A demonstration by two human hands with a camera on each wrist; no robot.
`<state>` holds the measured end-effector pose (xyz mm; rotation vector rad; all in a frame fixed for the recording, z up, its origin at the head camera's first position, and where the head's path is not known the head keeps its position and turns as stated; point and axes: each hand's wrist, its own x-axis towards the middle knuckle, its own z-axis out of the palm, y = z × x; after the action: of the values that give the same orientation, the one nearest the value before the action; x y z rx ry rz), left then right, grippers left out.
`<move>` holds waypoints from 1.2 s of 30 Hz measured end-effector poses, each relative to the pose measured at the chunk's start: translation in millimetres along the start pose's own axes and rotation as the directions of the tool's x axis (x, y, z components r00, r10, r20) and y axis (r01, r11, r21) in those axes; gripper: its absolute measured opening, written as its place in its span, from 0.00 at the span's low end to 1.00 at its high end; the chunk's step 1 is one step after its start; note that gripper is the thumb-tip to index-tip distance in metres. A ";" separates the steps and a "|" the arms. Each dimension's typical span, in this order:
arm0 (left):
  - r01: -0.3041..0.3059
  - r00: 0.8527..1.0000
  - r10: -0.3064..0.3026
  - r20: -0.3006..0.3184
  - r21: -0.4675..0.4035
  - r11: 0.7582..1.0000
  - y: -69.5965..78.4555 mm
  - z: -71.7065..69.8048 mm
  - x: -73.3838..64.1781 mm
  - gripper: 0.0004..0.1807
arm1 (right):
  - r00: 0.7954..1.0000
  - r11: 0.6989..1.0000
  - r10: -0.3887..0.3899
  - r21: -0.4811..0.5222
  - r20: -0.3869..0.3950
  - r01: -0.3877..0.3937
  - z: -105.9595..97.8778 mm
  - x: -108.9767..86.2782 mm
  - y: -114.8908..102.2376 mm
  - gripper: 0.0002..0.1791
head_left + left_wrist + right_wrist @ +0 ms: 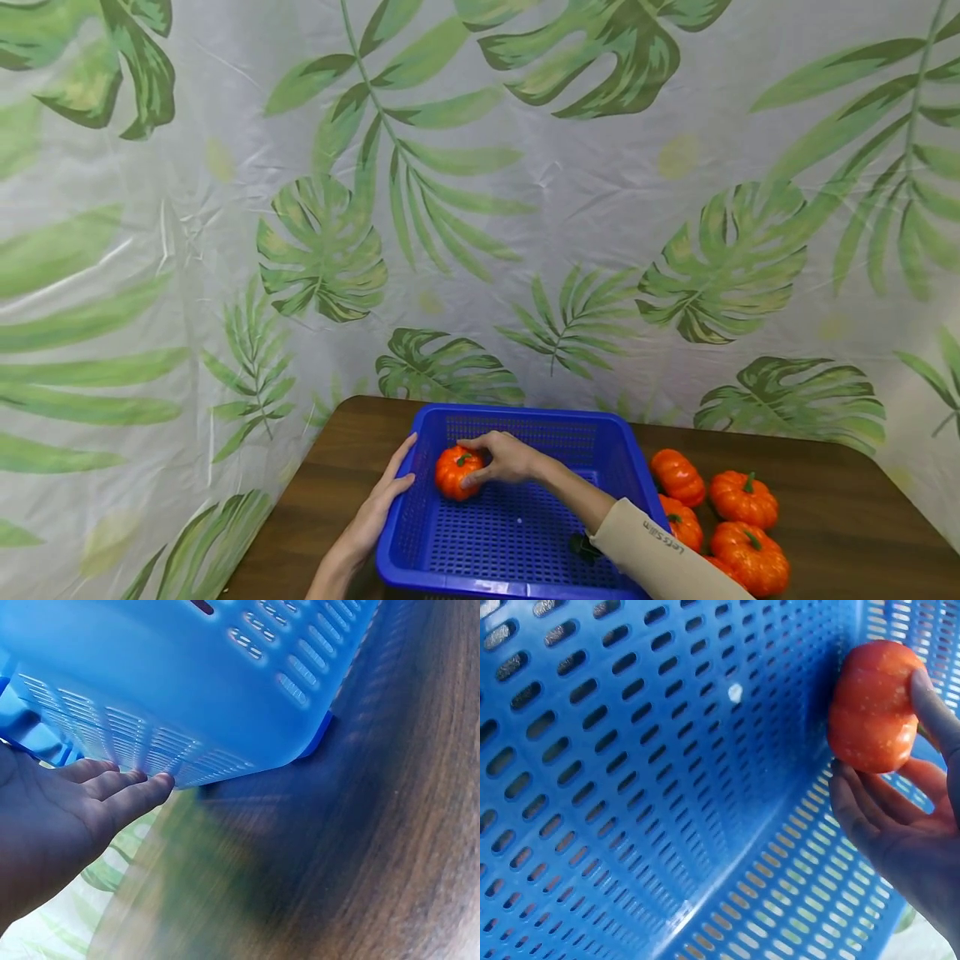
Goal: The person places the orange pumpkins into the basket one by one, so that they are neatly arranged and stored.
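Inside a blue plastic basket (517,575), my right hand (510,458) grips a small orange pumpkin (458,473) with a green stem. The right wrist view has thumb and fingers on opposite sides of this pumpkin (874,705), low in the basket by its slotted wall. My left hand (367,512) lies along the basket's left side. From the left wrist, the left hand (67,810) has its fingers extended, with fingertips right at the slotted outer wall (172,690).
Several more orange pumpkins (742,498) sit on the brown wooden table (832,508) to the right of the basket, partly behind my right sleeve (652,550). A dark object (583,547) shows near the basket's right side. A leaf-patterned sheet (585,208) hangs behind the table.
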<state>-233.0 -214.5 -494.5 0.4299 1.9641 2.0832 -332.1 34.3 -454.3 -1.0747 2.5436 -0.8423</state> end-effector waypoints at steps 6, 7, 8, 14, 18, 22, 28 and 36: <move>0.003 1.000 -0.003 0.001 0.011 1.000 0.3 1.1 0.2 0.33 | 0.999 1.000 0.012 -0.023 -0.034 -0.013 4.1 -0.7 -0.7 0.39; 0.004 1.000 -0.004 0.001 0.011 1.000 0.5 1.3 0.2 0.33 | 0.999 1.000 0.016 -0.020 -0.039 -0.017 4.6 -0.6 -0.7 0.39; 0.004 1.000 -0.004 0.001 0.014 1.000 0.7 1.6 0.3 0.33 | 0.999 1.000 0.015 -0.020 -0.044 -0.016 5.1 -0.7 -0.6 0.38; 0.002 1.000 -0.002 0.002 0.015 1.000 0.8 2.7 1.1 0.33 | 0.998 1.000 0.022 -0.014 -0.061 -0.022 8.1 0.5 3.0 0.37; 0.002 1.000 -0.002 0.005 0.012 1.000 0.1 3.0 1.4 0.33 | 0.998 0.999 0.034 -0.027 -0.051 -0.036 6.7 0.4 2.6 0.38; 0.000 1.000 0.000 0.014 0.015 1.000 -0.4 3.0 1.4 0.33 | 0.998 0.998 0.060 -0.035 0.000 -0.060 -2.6 -4.4 -4.1 0.41; -0.014 0.999 0.014 0.030 0.009 1.000 -0.9 1.7 1.4 0.34 | 0.990 0.994 0.098 -0.059 0.105 -0.092 -32.2 -20.7 -19.8 0.42; -0.024 0.999 0.023 0.047 0.005 1.000 0.2 -1.6 0.1 0.34 | 0.983 0.987 0.159 -0.033 0.091 -0.157 -78.0 -62.0 -30.5 0.46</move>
<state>-233.7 -215.9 -494.3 0.5010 1.9471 2.0630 -305.5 94.0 -373.1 -0.8829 2.5276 -0.7030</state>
